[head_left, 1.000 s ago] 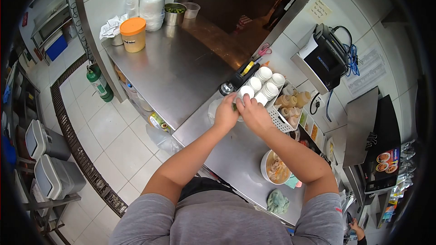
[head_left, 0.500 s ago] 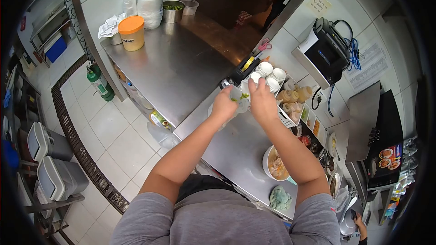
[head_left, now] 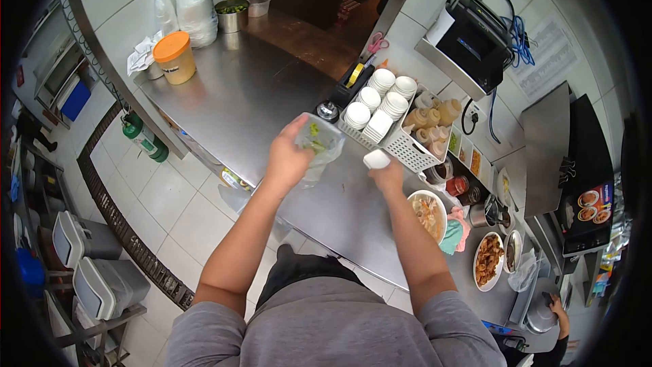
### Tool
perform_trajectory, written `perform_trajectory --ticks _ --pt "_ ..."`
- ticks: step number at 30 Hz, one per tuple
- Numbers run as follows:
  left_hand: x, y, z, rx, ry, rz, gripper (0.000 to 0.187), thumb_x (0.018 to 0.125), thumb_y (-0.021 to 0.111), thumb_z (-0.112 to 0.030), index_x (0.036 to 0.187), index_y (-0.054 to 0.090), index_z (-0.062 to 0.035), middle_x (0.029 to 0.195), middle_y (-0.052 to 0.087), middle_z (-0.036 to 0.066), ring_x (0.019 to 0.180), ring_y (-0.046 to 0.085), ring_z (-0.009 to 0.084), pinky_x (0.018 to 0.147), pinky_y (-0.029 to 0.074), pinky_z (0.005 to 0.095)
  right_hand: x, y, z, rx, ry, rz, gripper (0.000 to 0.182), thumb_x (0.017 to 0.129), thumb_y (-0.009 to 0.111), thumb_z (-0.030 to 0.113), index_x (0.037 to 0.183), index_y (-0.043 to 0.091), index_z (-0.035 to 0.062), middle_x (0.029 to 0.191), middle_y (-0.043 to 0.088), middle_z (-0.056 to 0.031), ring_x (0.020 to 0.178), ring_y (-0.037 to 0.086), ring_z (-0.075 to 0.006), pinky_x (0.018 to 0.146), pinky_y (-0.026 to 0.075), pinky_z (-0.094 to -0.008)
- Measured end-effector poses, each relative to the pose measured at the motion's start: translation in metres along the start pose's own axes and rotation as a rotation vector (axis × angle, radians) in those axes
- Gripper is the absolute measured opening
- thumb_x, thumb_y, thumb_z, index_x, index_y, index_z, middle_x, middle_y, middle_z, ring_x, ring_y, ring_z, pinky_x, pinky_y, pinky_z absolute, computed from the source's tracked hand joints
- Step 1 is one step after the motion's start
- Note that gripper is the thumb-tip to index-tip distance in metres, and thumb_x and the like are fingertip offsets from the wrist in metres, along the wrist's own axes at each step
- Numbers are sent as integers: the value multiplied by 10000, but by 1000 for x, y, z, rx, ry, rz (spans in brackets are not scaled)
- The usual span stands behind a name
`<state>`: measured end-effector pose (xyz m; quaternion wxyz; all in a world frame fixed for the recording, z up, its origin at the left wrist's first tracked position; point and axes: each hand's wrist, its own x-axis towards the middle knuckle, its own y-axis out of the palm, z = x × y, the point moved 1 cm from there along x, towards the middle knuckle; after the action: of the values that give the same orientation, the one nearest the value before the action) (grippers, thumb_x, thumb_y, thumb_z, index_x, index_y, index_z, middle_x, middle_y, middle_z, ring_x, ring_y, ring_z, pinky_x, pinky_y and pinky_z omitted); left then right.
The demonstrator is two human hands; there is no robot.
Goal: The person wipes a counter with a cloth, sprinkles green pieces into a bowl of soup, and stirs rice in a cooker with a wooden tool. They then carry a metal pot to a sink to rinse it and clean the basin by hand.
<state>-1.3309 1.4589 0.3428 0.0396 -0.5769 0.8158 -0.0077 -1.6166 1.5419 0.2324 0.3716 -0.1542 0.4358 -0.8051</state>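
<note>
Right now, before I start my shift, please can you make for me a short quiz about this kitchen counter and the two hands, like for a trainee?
1. True or false: the left hand holds a clear plastic bag with green pieces inside.

2. Fill in the missing word: the tub on the steel counter has an ______ lid.

3. Which hand has its fingers on the small white container, near the basket of white stacks?
A) the left hand
B) the right hand
C) neither hand

Key: 1 true; 2 orange; 3 B
</note>
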Motion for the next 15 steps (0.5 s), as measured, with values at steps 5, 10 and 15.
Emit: perform_trajectory --ticks 5,10,15 --pt "-33 -22 -6 -29 52 27 682 660 492 119 1328 472 -16 1357 473 169 665 586 129 613 490 236 -18 20 -8 -118 227 -145 644 634 781 193 1212 522 74 1218 540 -163 1177 465 -315 988 372 -421" --pt "-58 -41 0 40 -103 23 710 660 478 123 1350 456 -43 1053 593 140 535 522 78 437 424 224 -52 36 -8 -114 -595 -67 408 740 713 167 1130 617 96 1057 581 -117 1020 523 -314 882 432 -420" --pt "-70 -34 0 93 -138 42 717 659 469 112 1355 460 -61 667 560 30 456 457 65 405 388 225 -51 64 -27 43 -631 51 192 771 658 116 958 681 80 917 602 -89 927 546 -315 809 457 -406"
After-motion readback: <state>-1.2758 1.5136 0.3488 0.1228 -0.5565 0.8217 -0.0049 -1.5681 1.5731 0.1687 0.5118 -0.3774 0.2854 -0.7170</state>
